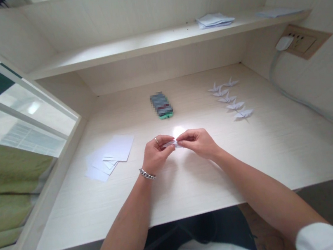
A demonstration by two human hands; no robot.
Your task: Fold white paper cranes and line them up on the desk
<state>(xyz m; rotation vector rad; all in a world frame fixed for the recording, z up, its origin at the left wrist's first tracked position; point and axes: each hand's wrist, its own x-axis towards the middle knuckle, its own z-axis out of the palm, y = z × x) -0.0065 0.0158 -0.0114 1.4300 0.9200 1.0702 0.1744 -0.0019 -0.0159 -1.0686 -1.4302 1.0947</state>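
Both hands meet over the middle of the desk, pinching one small piece of folded white paper. My left hand, with a ring and a chain bracelet, grips its left part between thumb and fingers. On the other side, my right hand pinches the paper's right end with thumb and forefinger. Much of the paper is hidden by the fingertips, so its exact shape cannot be made out. Folded paper cranes stand in a slanting row at the right. Loose white paper sheets lie fanned out at the left.
A phone with a blurred screen and green edge lies beyond my hands. Paper stacks rest on the shelf above. A charger is plugged into the right wall socket, its cable trailing down. A low rim borders the desk's left side.
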